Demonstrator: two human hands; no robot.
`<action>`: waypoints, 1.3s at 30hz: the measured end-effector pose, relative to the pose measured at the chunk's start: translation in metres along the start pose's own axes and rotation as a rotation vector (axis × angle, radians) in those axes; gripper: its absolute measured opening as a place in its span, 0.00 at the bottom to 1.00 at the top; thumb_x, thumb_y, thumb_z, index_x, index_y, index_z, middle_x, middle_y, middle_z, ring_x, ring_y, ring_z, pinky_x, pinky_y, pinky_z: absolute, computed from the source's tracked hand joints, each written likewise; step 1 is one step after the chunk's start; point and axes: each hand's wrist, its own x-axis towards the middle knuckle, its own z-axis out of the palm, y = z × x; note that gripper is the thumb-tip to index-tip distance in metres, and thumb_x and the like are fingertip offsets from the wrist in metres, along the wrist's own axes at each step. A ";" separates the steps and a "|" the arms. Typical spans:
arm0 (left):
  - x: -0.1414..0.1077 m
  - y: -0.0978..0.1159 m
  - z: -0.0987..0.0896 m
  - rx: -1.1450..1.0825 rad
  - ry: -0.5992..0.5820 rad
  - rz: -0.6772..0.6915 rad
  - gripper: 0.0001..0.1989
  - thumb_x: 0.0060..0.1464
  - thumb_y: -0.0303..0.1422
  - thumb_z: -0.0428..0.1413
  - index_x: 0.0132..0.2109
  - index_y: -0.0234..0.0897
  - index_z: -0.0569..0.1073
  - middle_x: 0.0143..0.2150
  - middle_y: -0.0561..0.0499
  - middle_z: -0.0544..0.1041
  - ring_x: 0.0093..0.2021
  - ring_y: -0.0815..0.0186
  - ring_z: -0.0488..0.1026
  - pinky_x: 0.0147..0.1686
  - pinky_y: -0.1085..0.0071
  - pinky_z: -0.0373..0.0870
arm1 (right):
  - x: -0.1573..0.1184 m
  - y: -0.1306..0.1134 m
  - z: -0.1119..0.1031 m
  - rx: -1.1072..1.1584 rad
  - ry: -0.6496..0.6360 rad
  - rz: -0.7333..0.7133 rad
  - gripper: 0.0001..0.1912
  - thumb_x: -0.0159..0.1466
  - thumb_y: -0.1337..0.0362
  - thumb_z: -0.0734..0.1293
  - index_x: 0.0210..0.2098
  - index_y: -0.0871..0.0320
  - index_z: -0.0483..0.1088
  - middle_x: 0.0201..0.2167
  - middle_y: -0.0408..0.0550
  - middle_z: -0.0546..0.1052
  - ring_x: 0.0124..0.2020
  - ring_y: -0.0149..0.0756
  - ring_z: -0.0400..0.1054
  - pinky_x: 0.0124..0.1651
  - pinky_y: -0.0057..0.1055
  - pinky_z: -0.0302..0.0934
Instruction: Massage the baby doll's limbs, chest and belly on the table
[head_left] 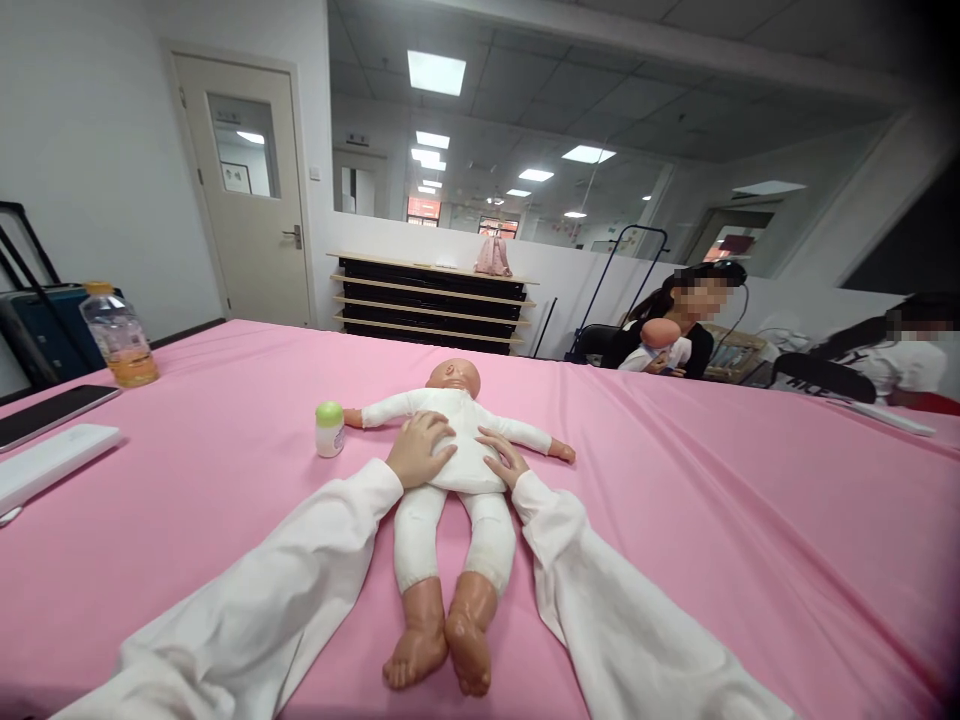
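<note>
A baby doll (466, 460) with a white cloth body lies on the pink-covered table, head away from me and feet toward me. Its arms stretch out to both sides. My left hand (421, 449) rests on the left side of its trunk, fingers spread. On the right side of the trunk lies my right hand (504, 457), its fingers also apart. Neither hand grips anything. Left of the doll's hand stands a small white bottle (329, 432) with a green cap.
At the left are a plastic bottle (124, 345) with orange liquid, a black phone (56, 415) and a white power bank (60, 462). Beyond the pink cloth (675, 520), one person (694, 325) holds another doll (660, 335); a second person (900, 350) sits far right.
</note>
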 end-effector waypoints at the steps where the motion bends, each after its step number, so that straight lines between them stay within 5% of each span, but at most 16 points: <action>1: -0.005 0.001 0.000 -0.005 -0.022 -0.006 0.11 0.53 0.35 0.50 0.42 0.40 0.72 0.49 0.48 0.70 0.53 0.59 0.62 0.53 0.59 0.56 | -0.001 0.001 0.000 0.005 -0.022 -0.016 0.17 0.63 0.58 0.60 0.48 0.60 0.64 0.50 0.51 0.66 0.50 0.37 0.62 0.53 0.43 0.57; 6: -0.019 -0.001 0.003 0.016 0.045 -0.053 0.13 0.55 0.32 0.48 0.46 0.39 0.71 0.50 0.47 0.70 0.53 0.59 0.62 0.53 0.60 0.55 | -0.007 0.005 -0.002 0.017 -0.067 -0.087 0.14 0.60 0.57 0.61 0.42 0.54 0.70 0.49 0.49 0.69 0.53 0.39 0.60 0.57 0.41 0.53; 11: -0.027 -0.005 0.002 0.062 0.135 -0.017 0.11 0.55 0.32 0.47 0.39 0.38 0.73 0.40 0.47 0.72 0.45 0.61 0.65 0.48 0.61 0.58 | -0.012 0.007 -0.003 0.076 -0.081 -0.272 0.14 0.58 0.56 0.61 0.37 0.55 0.72 0.40 0.50 0.72 0.46 0.38 0.65 0.55 0.41 0.56; 14: -0.031 -0.004 0.000 0.085 0.175 0.006 0.13 0.57 0.31 0.44 0.39 0.39 0.73 0.40 0.47 0.73 0.44 0.62 0.65 0.46 0.62 0.58 | -0.014 0.006 -0.004 0.122 -0.129 -0.252 0.12 0.58 0.57 0.60 0.36 0.54 0.72 0.39 0.49 0.73 0.45 0.37 0.66 0.52 0.39 0.58; 19: -0.036 0.003 -0.002 0.141 0.230 0.114 0.11 0.55 0.32 0.45 0.34 0.37 0.72 0.34 0.47 0.72 0.38 0.62 0.65 0.40 0.62 0.59 | -0.023 -0.003 -0.003 0.047 0.099 -0.354 0.09 0.58 0.59 0.61 0.28 0.56 0.70 0.32 0.50 0.71 0.37 0.37 0.65 0.45 0.38 0.61; 22: -0.037 0.006 -0.003 0.151 0.173 0.134 0.10 0.55 0.32 0.46 0.30 0.37 0.71 0.31 0.48 0.71 0.35 0.62 0.65 0.38 0.63 0.59 | -0.026 -0.008 -0.004 -0.005 0.046 -0.403 0.09 0.57 0.59 0.61 0.25 0.56 0.69 0.27 0.48 0.70 0.32 0.36 0.65 0.40 0.37 0.61; 28: -0.037 0.004 0.000 0.124 0.189 0.128 0.09 0.54 0.30 0.47 0.35 0.37 0.71 0.35 0.47 0.72 0.39 0.62 0.66 0.40 0.63 0.61 | -0.025 -0.007 -0.005 0.027 0.060 -0.459 0.08 0.57 0.61 0.62 0.26 0.56 0.70 0.26 0.48 0.70 0.32 0.35 0.64 0.38 0.35 0.62; 31: -0.037 0.003 0.001 0.094 0.183 0.180 0.11 0.54 0.29 0.47 0.42 0.36 0.71 0.41 0.46 0.73 0.44 0.62 0.66 0.45 0.63 0.61 | -0.027 -0.003 -0.005 0.006 0.059 -0.481 0.11 0.58 0.59 0.62 0.36 0.57 0.71 0.32 0.50 0.72 0.37 0.37 0.65 0.43 0.37 0.61; 35: -0.036 0.002 0.003 0.078 0.120 0.172 0.10 0.54 0.29 0.48 0.39 0.39 0.73 0.40 0.48 0.75 0.45 0.63 0.68 0.46 0.63 0.62 | -0.027 0.004 -0.004 -0.023 -0.012 -0.524 0.16 0.58 0.56 0.63 0.42 0.55 0.70 0.42 0.51 0.72 0.45 0.40 0.65 0.49 0.41 0.59; 39: -0.035 0.001 0.006 0.109 0.157 0.172 0.09 0.53 0.28 0.49 0.36 0.37 0.74 0.36 0.48 0.75 0.42 0.63 0.70 0.43 0.63 0.63 | -0.023 0.011 0.001 -0.010 0.026 -0.572 0.12 0.59 0.58 0.64 0.39 0.55 0.72 0.40 0.50 0.73 0.43 0.38 0.67 0.47 0.39 0.61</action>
